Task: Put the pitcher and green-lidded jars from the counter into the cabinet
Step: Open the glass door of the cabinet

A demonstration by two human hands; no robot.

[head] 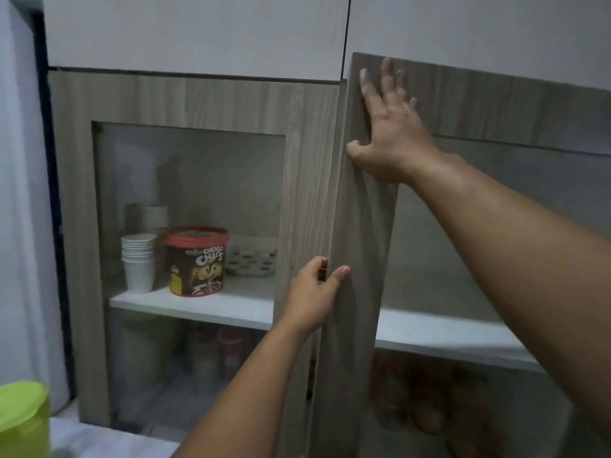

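Observation:
A wall cabinet with two wood-grain, glass-paned doors fills the view. Its left door point(307, 166) is closed. The right door point(363, 226) stands slightly ajar. My left hand point(312, 292) pinches the inner edge of the right door near mid-height. My right hand point(390, 127) lies flat with fingers spread on that door's upper frame. A lime-green lid point(20, 404), belonging to a jar or pitcher, shows at the bottom left corner on the counter point(99, 438); the vessel under it is cut off by the frame edge.
Behind the left glass, the white shelf point(231, 309) carries stacked paper cups point(139, 262), a red-lidded Choco Chips tub point(196, 261) and a dotted container point(253, 257). Blurry jars stand on the lower level. The right shelf point(446, 335) looks bare. White panels sit above.

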